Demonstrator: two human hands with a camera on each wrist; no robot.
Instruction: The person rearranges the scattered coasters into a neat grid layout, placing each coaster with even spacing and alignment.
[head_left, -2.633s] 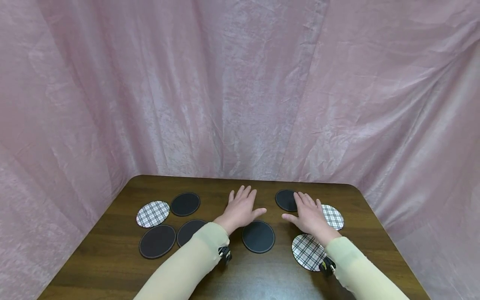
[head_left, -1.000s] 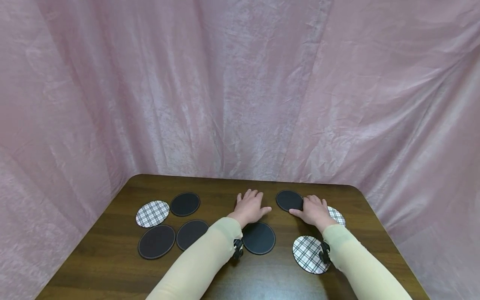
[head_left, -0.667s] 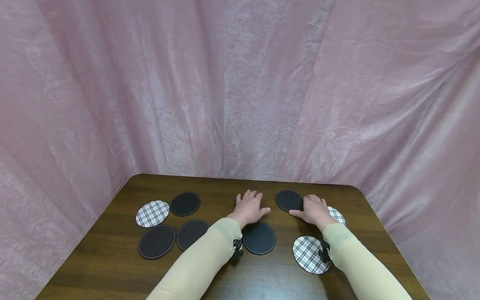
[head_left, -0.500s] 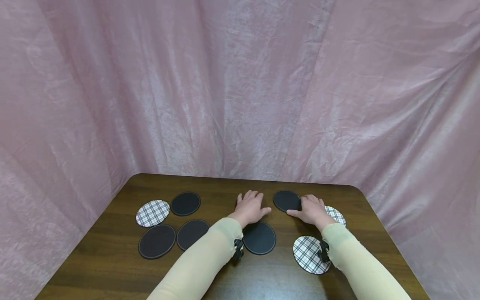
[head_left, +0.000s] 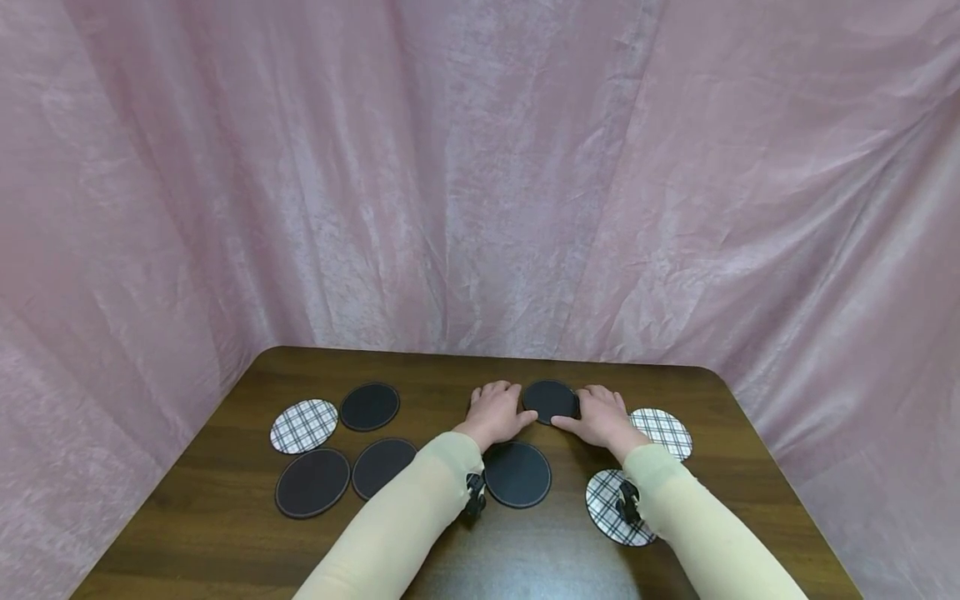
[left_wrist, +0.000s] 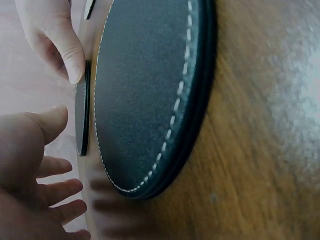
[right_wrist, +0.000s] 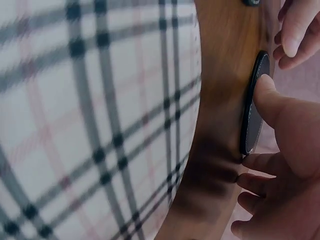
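We have our left hand (head_left: 497, 412) released, its fingers spread just beside the stitched black coaster (head_left: 550, 402), which lies on the table (head_left: 187, 546) between our two hands. Our right hand (head_left: 597, 417) touches that coaster's right edge with relaxed, unclenched fingers. By our left wrist lies a second black coaster (head_left: 519, 479); just right of our right hand lies a plaid coaster (head_left: 662, 431).

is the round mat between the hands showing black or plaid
Black: the mat shows a plain dark face in the head view.
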